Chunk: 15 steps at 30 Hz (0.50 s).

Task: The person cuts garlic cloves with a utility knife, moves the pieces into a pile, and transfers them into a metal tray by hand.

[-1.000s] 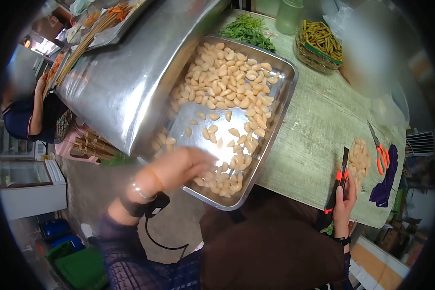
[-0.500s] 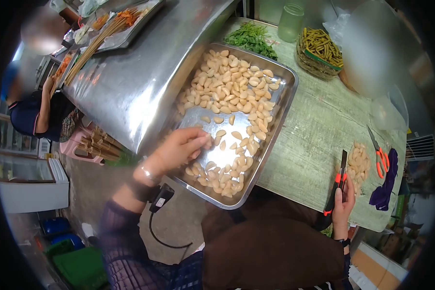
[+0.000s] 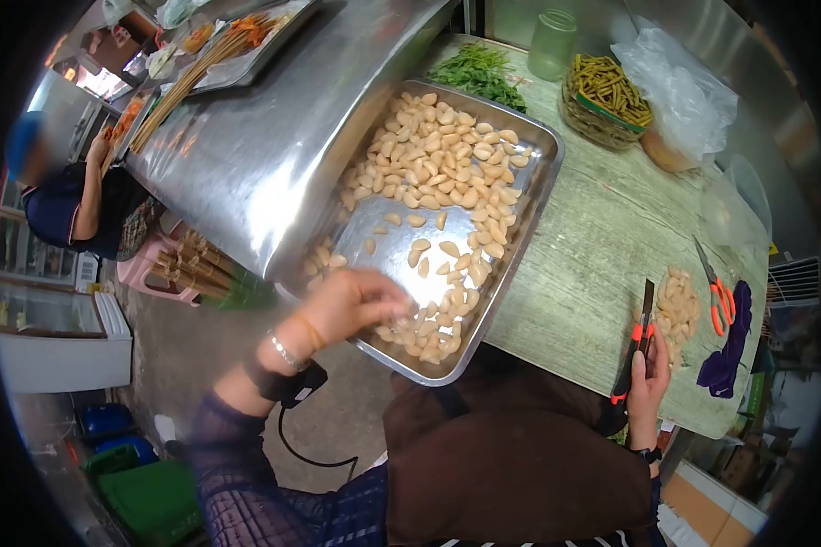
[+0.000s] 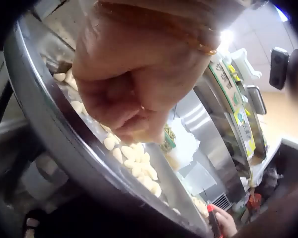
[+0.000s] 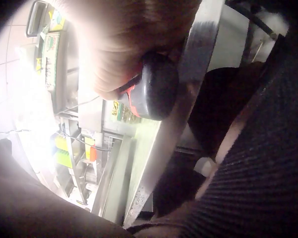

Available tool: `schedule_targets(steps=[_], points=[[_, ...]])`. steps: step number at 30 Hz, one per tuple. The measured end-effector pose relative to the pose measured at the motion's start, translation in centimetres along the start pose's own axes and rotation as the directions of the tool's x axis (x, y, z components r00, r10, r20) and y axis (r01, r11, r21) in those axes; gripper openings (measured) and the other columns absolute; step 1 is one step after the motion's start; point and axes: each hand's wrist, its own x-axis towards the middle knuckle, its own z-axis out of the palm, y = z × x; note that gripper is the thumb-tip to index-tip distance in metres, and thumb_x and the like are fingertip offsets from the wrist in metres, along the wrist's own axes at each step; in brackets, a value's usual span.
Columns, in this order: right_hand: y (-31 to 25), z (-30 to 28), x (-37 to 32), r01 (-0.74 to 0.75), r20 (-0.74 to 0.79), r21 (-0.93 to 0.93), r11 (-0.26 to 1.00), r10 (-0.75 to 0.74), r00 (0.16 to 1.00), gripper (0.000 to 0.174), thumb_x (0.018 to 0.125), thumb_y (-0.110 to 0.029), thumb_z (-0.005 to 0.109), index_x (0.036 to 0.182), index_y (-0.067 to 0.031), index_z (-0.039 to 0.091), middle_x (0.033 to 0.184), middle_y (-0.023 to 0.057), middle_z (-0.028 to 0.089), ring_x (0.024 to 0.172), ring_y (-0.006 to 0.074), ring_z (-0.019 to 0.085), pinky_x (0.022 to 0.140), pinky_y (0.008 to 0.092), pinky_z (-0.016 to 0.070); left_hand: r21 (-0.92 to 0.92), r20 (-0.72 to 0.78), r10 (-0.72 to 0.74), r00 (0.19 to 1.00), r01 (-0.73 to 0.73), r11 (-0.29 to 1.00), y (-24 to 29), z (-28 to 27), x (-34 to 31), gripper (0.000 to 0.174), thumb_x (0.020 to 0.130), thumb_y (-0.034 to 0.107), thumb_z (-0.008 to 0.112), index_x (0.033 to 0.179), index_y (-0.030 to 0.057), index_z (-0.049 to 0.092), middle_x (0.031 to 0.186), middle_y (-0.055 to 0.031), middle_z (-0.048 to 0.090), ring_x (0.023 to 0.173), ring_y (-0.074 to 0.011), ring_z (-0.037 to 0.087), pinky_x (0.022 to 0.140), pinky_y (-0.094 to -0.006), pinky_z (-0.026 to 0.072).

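Note:
Peeled garlic cloves (image 3: 433,150) lie spread in a deep metal tray (image 3: 520,237), thickest at its far end. Over the tray's near left part is my left hand (image 3: 356,301), fingers curled and tips low among the cloves. In the left wrist view, a pale garlic clove (image 4: 141,134) shows partly at the pinched fingertips. My right hand (image 3: 648,387) rests by the table's right edge and grips a black and orange utility knife (image 3: 626,369), blade pointing away. Its rounded black end shows below the palm in the right wrist view. Beside this hand lies a small garlic pile (image 3: 678,305).
Orange-handled scissors (image 3: 721,301) and a purple cloth (image 3: 728,351) lie right of the pile. Behind are green herbs (image 3: 479,73), a glass jar (image 3: 552,46) and a tub of cut green pods (image 3: 607,91). A steel counter (image 3: 274,118) adjoins the tray; another person (image 3: 73,205) stands at left.
My left hand rose slightly over the tray, then came back down and right to the near cloves. The right hand stayed in place with the utility knife.

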Motion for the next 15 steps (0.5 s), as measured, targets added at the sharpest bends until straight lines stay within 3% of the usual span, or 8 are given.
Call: schedule_targets(steps=[2, 3, 5, 6, 10, 13, 14, 15], points=[[0.2, -0.1, 0.0, 0.002, 0.004, 0.009, 1.0, -0.002, 1.0, 0.055, 0.105, -0.011, 0.061, 0.154, 0.0046, 0.045, 0.14, 0.0151, 0.064, 0.128, 0.0201, 0.061, 0.111, 0.0334, 0.0426, 0.032, 0.066, -0.126, 0.99, 0.124, 0.992, 2.0, -0.1, -0.6, 0.014, 0.1, 0.011, 0.071, 0.11, 0.002, 0.073, 0.086, -0.0065, 0.069, 0.074, -0.0139, 0.068, 0.065, -0.0294, 0.0544], [0.3, -0.1, 0.0, 0.003, 0.007, 0.015, 1.0, -0.003, 1.0, 0.055, 0.105, -0.012, 0.061, 0.155, 0.0046, 0.045, 0.141, 0.0155, 0.064, 0.129, 0.0204, 0.061, 0.112, 0.0336, 0.0424, 0.302, -0.096, 0.006, 0.995, 0.024, 0.953, 0.7, -0.4, -0.5, 0.016, 0.098, 0.009, 0.07, 0.113, 0.0026, 0.073, 0.089, -0.0083, 0.07, 0.075, -0.0175, 0.069, 0.065, -0.0313, 0.0554], [0.3, -0.3, -0.2, -0.016, -0.004, -0.005, 1.0, 0.016, 1.0, 0.055, 0.105, -0.011, 0.061, 0.155, 0.0048, 0.044, 0.142, 0.0163, 0.063, 0.13, 0.0211, 0.06, 0.113, 0.0341, 0.0417, 0.776, -0.272, 0.36, 0.892, -0.018, 0.631, -3.2, -1.4, -0.7, 0.023, 0.095, 0.004, 0.068, 0.117, 0.0038, 0.072, 0.095, -0.0117, 0.071, 0.076, -0.0248, 0.072, 0.066, -0.0351, 0.0573], [0.4, -0.2, -0.1, -0.024, -0.004, -0.009, 1.0, 0.024, 1.0, 0.055, 0.105, -0.011, 0.06, 0.155, 0.0049, 0.044, 0.143, 0.0168, 0.063, 0.131, 0.0215, 0.06, 0.114, 0.0344, 0.0414, 0.83, -0.357, 0.24, 0.903, 0.189, 0.524, -1.9, -1.6, -1.5, 0.036, 0.089, 0.001, 0.065, 0.125, 0.0026, 0.069, 0.107, -0.0152, 0.071, 0.075, -0.0313, 0.073, 0.065, -0.0384, 0.0589], [0.9, -0.3, -0.1, -0.045, 0.003, 0.042, 0.998, 0.045, 0.999, 0.056, 0.105, -0.01, 0.059, 0.157, 0.0052, 0.042, 0.147, 0.0176, 0.061, 0.134, 0.0217, 0.058, 0.115, 0.0345, 0.0402, 0.926, -0.377, 0.369, 0.85, 0.347, 0.147, -3.6, 0.0, -1.6, 0.029, 0.094, 0.011, 0.06, 0.119, -0.0028, 0.062, 0.097, -0.0122, 0.067, 0.068, -0.0282, 0.072, 0.053, -0.0381, 0.0592], [1.0, -0.5, -0.1, -0.046, 0.013, 0.031, 0.998, 0.046, 0.999, 0.056, 0.105, -0.01, 0.059, 0.157, 0.0053, 0.042, 0.147, 0.0176, 0.061, 0.134, 0.0216, 0.058, 0.115, 0.0342, 0.0404, 0.898, -0.431, 0.141, 0.891, 0.408, 0.167, -3.5, -0.2, -0.2, 0.022, 0.094, 0.012, 0.061, 0.112, -0.0015, 0.062, 0.101, -0.0145, 0.069, 0.066, -0.0273, 0.072, 0.052, -0.0371, 0.0589], [0.9, -0.5, -0.2, -0.031, 0.014, 0.016, 0.999, 0.031, 0.999, 0.056, 0.105, -0.009, 0.059, 0.156, 0.0054, 0.042, 0.146, 0.0176, 0.061, 0.134, 0.0216, 0.059, 0.115, 0.0341, 0.0405, 0.894, -0.426, 0.034, 0.904, 0.415, 0.169, -2.8, -0.3, 0.2, 0.021, 0.094, 0.012, 0.062, 0.11, -0.0009, 0.062, 0.101, -0.0173, 0.07, 0.071, -0.0292, 0.073, 0.058, -0.0387, 0.0602], [0.6, -0.4, -0.1, -0.016, 0.014, 0.001, 1.0, 0.016, 1.0, 0.055, 0.105, -0.009, 0.058, 0.156, 0.0055, 0.042, 0.146, 0.0176, 0.061, 0.134, 0.0216, 0.059, 0.115, 0.034, 0.0405, 0.878, -0.41, 0.023, 0.912, 0.388, 0.28, -2.6, -0.4, 0.3, 0.02, 0.094, 0.012, 0.063, 0.109, -0.0009, 0.063, 0.101, -0.0186, 0.071, 0.073, -0.0309, 0.074, 0.061, -0.0399, 0.0606]])
